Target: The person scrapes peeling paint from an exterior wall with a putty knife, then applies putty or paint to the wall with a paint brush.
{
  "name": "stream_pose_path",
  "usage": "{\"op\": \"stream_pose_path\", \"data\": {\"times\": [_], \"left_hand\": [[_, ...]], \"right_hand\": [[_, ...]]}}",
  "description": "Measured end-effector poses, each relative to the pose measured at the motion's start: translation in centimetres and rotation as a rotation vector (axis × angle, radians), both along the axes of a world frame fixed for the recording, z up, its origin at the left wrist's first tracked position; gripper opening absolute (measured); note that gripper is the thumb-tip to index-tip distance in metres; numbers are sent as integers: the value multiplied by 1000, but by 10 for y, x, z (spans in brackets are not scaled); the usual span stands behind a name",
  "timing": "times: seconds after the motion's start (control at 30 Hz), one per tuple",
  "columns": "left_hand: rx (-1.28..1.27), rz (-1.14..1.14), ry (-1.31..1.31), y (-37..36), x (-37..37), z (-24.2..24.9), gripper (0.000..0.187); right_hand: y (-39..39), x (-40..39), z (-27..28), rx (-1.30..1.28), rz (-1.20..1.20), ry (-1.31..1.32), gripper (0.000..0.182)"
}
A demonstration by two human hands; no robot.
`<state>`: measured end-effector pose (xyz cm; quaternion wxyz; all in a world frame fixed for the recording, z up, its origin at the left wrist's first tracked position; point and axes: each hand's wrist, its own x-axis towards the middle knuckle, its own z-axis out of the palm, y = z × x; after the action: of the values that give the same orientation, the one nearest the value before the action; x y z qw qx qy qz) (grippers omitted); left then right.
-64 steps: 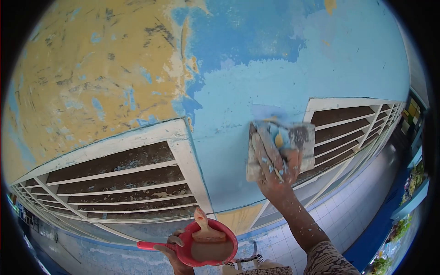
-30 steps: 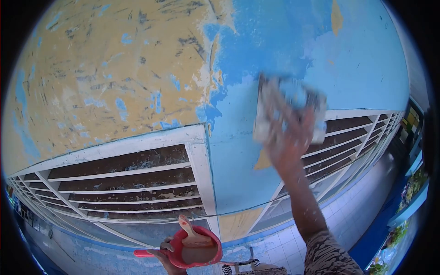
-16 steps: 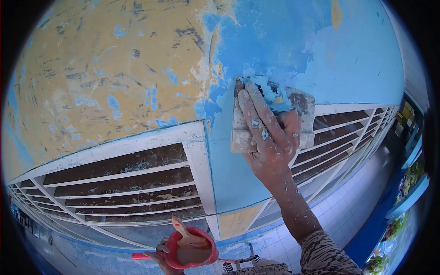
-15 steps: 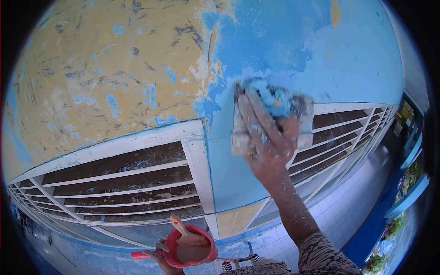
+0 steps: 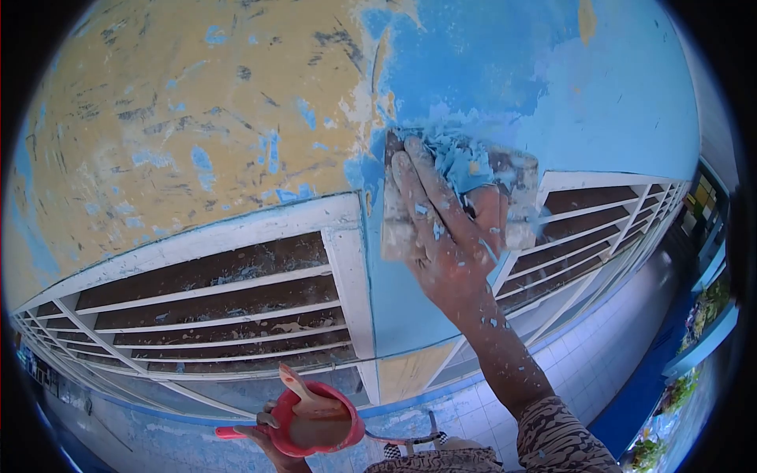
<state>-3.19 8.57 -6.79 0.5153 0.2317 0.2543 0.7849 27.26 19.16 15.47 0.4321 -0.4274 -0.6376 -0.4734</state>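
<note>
My right hand (image 5: 453, 236) grips a wide, flat scraper (image 5: 516, 197) and presses it to the wall, fingers along its face and thumb bent. Curled flakes of blue paint (image 5: 457, 158) are heaped at its upper edge, and blue specks stick to my hand and forearm. Down low, my left hand (image 5: 272, 437) is closed around a red plastic dipper (image 5: 355, 433) with a red handle. Cloudy liquid fills part of it, and a paintbrush (image 5: 303, 394) leans inside with its handle up. The brush's bristles are hidden.
The wall (image 5: 197, 118) is bare tan with blue patches at left and blue-painted at right. White slatted window openings (image 5: 343, 276) lie below, dusted with flakes. A bicycle-like handlebar (image 5: 410, 441) stands near my body. White tiles and plants (image 5: 678, 394) show at right.
The scraper has shifted slightly left and up the wall, and more curled paint has gathered on its edge. The dipper in my left hand has moved slightly left.
</note>
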Motion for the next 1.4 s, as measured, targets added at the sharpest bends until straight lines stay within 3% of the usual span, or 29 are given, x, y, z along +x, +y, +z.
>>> {"op": "stream_pose_path", "data": {"times": [0.1,0.17,0.23,0.33,0.37,0.47,0.57,0.67,0.77,0.93,1.1,1.17,1.23,1.27,1.3,1.4], "left_hand": [[54,-45,-33,-1,-4,-10,62],[81,-67,-15,-1,-11,-13,62],[90,-90,-1,-8,-13,-18,63],[65,-65,-22,-8,-16,-22,64],[68,-74,-8,-10,-19,-24,64],[36,-59,-8,-14,-20,-22,65],[8,-39,-25,-14,-19,-25,66],[26,-41,-44,-15,-19,-26,67],[35,-49,-41,-20,-19,-25,67],[50,-75,45,-19,-23,-24,68],[-41,-68,-53,-18,-13,-23,69],[-39,-68,-45,-18,-12,-20,69],[-52,-78,-30,-23,-12,-19,69],[-42,-87,-34,-24,-12,-20,69],[-29,-95,-43,-24,-11,-22,69],[-13,-127,-37,-23,-8,-30,70]], "right_hand": [[4,2,-65,-103,-32,62,32],[-13,0,-112,-140,100,102,35],[-29,-1,-168,-251,-14,-34,36],[-21,1,-189,-183,59,25,29],[-22,-14,-155,-190,-2,80,18],[-2,-13,-96,-56,93,46,16],[8,-13,-74,-55,25,36,22],[-5,-22,-114,-154,130,190,29],[-32,-25,-171,-308,46,60,35],[-32,-35,-180,-295,12,101,42],[-20,-39,-191,-258,-4,150,40],[-6,-45,-133,-98,29,297,36],[3,-33,-75,-106,8,261,34],[-5,-33,-34,-122,-4,172,46],[-3,-28,-11,-41,5,85,47],[2,-11,-37,74,-11,9,48]]}}
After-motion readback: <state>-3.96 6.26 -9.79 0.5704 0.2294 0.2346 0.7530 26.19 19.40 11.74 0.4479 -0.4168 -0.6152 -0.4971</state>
